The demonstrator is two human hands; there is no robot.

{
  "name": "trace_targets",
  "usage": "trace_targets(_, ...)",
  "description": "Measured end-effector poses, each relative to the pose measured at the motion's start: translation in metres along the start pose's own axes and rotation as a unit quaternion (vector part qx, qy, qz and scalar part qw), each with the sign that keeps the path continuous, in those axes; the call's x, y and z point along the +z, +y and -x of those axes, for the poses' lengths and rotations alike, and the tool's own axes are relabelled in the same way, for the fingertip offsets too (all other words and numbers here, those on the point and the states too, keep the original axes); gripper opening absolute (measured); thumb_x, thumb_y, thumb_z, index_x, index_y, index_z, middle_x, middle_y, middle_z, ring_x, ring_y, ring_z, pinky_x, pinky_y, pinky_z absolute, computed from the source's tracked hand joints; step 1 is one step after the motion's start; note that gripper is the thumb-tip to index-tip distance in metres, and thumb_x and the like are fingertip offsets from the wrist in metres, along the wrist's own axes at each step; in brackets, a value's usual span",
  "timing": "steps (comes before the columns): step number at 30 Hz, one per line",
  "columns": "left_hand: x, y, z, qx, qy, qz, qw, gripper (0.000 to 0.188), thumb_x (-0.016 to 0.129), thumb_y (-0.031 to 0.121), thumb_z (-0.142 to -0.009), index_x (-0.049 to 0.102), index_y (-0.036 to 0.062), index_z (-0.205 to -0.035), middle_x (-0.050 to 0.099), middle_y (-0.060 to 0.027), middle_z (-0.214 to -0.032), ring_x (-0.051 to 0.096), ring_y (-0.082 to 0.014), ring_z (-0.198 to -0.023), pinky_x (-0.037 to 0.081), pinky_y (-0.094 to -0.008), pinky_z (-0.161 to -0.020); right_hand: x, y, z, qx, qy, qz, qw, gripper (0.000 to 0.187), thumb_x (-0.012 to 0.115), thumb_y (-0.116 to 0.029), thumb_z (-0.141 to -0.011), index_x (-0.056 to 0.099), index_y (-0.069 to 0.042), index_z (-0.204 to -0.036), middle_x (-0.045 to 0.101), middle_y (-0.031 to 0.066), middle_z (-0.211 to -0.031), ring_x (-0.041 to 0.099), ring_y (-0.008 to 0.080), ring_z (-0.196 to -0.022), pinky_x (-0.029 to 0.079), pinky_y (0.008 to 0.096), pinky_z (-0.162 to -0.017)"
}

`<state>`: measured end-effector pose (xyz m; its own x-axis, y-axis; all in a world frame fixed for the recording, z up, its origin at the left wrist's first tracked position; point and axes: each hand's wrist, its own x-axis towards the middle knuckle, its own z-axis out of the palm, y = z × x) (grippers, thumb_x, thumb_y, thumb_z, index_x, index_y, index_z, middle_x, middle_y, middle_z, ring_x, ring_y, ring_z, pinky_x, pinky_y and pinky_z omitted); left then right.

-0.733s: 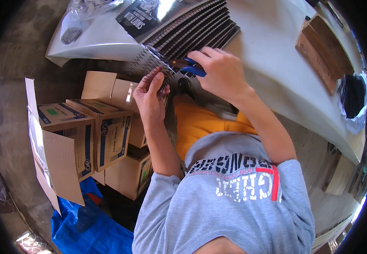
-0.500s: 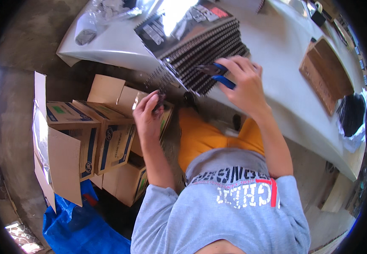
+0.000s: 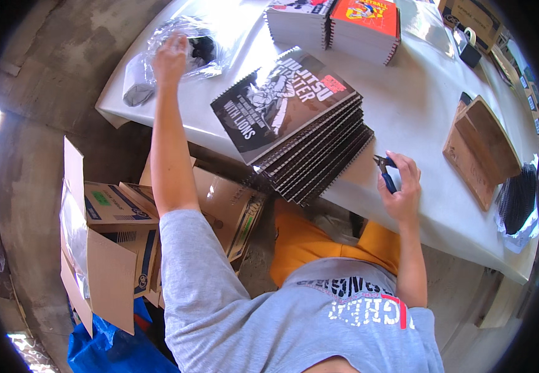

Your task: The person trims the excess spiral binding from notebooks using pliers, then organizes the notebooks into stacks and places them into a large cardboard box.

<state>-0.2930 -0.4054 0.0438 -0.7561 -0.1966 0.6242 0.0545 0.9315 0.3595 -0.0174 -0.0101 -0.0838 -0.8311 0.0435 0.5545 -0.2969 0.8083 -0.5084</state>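
Observation:
My left hand (image 3: 171, 61) reaches far out to the upper left, over a clear plastic bag (image 3: 223, 61) with dark bits in it. The fingertips are too smeared and bright to show whether they hold anything. In my right hand (image 3: 404, 194) are small cutting pliers (image 3: 388, 177) with blue handles, jaws pointing up and left, just over the table's near edge. Between the hands stands a tilted stack of spiral-bound books (image 3: 291, 102) with dark covers, fanned along the bound edge and jutting past the table edge.
Two more stacks of spiral-bound books, one white (image 3: 295, 25) and one orange-topped (image 3: 366, 28), stand at the back. A brown wooden holder (image 3: 478, 152) and dark coils (image 3: 517, 196) lie to the right. Open cardboard boxes (image 3: 117, 248) and a blue tarp (image 3: 117, 345) are at lower left.
My left hand, which held dark coil pieces near the stack, has moved up and left to the plastic bag. My right hand has drawn the pliers away from the books, down and right.

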Motion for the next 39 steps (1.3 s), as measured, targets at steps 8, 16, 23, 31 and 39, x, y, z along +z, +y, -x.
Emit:
trace_targets(8, -0.102, 0.028, 0.154, -0.078, -0.076, 0.573, 0.812, 0.069, 0.048, 0.053, -0.088, 0.040, 0.0020, -0.133, 0.052, -0.0130, -0.124, 0.051, -0.0241, -0.111, 0.039, -0.0367, -0.092, -0.002, -0.001, 0.008, 0.047, 0.060, -0.173, 0.982, 0.046, 0.055, 0.001, -0.068, 0.050, -0.004, -0.113, 0.052, 0.0132, -0.099, 0.052, 0.0266, -0.093, 0.043, 0.0364, -0.085)
trace_targets(16, -0.087, 0.107, 0.306, -0.216, -0.072, 0.569, 0.790, 0.067, 0.070, -0.004, -0.074, 0.038, 0.0041, -0.132, 0.055, -0.0089, -0.106, 0.055, -0.0147, -0.096, 0.048, -0.0219, -0.076, -0.006, -0.085, -0.008, -0.082, -0.069, -0.053, 0.993, 0.051, 0.073, -0.014, -0.063, 0.060, -0.021, -0.112, 0.054, 0.0042, -0.103, 0.051, 0.0242, -0.099, 0.034, 0.0388, -0.088)
trace_targets(23, -0.085, 0.117, 0.312, -0.231, -0.034, 0.534, 0.813, 0.068, 0.069, 0.002, -0.079, 0.031, 0.0037, -0.135, 0.062, -0.0118, -0.095, 0.058, -0.0118, -0.085, 0.046, -0.0219, -0.078, 0.016, -0.096, -0.006, -0.072, -0.054, -0.017, 0.996, 0.049, 0.074, -0.018, -0.063, 0.060, -0.019, -0.110, 0.054, 0.0044, -0.103, 0.051, 0.0236, -0.099, 0.033, 0.0409, -0.090)
trace_targets(31, -0.084, 0.114, 0.316, -0.232, -0.021, 0.551, 0.801, 0.066, 0.068, 0.001, -0.079, 0.032, 0.0035, -0.134, 0.063, -0.0133, -0.093, 0.060, -0.0121, -0.083, 0.047, -0.0222, -0.077, 0.024, -0.108, -0.006, -0.073, -0.079, 0.001, 0.994, 0.047, 0.075, -0.021, -0.062, 0.063, -0.018, -0.108, 0.054, 0.0018, -0.099, 0.051, 0.0208, -0.097, 0.034, 0.0406, -0.086)
trace_targets(39, -0.081, 0.109, 0.314, -0.248, -0.028, 0.575, 0.779, 0.069, 0.068, -0.001, -0.079, 0.028, 0.0032, -0.136, 0.065, -0.0145, -0.092, 0.061, -0.0133, -0.085, 0.047, -0.0221, -0.078, 0.020, -0.107, -0.007, -0.082, -0.050, 0.030, 0.995, 0.047, 0.075, -0.023, -0.063, 0.062, -0.017, -0.108, 0.055, 0.0015, -0.099, 0.051, 0.0200, -0.098, 0.034, 0.0413, -0.082)
